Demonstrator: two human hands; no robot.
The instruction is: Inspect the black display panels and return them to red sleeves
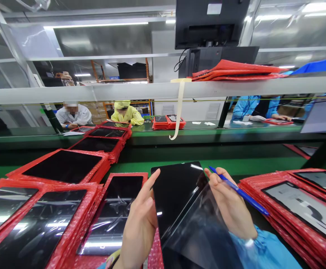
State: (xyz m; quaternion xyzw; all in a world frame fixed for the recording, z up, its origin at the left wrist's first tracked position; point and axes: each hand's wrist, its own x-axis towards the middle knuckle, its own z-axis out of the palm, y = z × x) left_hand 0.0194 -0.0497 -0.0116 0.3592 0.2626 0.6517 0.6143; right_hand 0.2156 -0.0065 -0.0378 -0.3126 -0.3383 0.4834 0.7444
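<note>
A glossy black tablet screen [176, 198] stands tilted in front of me, with a loose-looking clear film [204, 228] over its lower right part. My left hand [140, 224] is at the screen's left edge, index finger stretched upward, and appears to hold it by that side; its other fingers are mostly hidden. Across my right hand [232, 205] lies a blue pen [241, 194], held between thumb and fingers with its tip pointing up and left. The right fingertips are close to the screen's right edge; whether they touch the film I cannot tell.
Red bubble-wrap sleeves bearing black screens [64, 166] are stacked at left. More stacks hold grey-backed panels [303, 205] at right. A white rail [109, 92] crosses ahead, with a tape strip [179, 108] hanging from it. Several co-workers sit beyond the green bench [140, 130].
</note>
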